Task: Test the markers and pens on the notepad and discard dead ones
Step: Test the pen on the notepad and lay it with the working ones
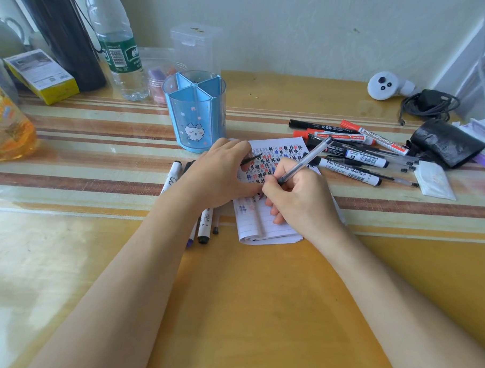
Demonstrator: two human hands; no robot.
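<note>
The yellow table [240, 295] with its striped runner is carrying everything. At its back left two clear bottles are standing: one with orange liquid [2, 124] and a water bottle [118, 50] whose green label is showing a barcode and characters too blurred to read. A blue pen holder [196, 116], split into compartments and printed with one small white cartoon animal, is standing just behind the notepad [265, 227].

The lined notepad is lying at mid-table, its upper part covered in rows of black, red and blue hash marks. To its right a pile of markers [351, 154] is lying; one white barrel is reading "WHITEBOARD MARKER", one red-capped barrel "WHITEBOARD", another red one "MARKER", and thin pens are mixed in; the full count is unclear. To the notepad's left at least three more markers [172, 175] are lying partly under the forearm.

The left hand [221, 173] is resting on the notepad's left edge, pinching a thin black piece [251, 159]. The right hand [300, 198] is gripping one clear pen [304, 161], its tip lying on the page.
</note>
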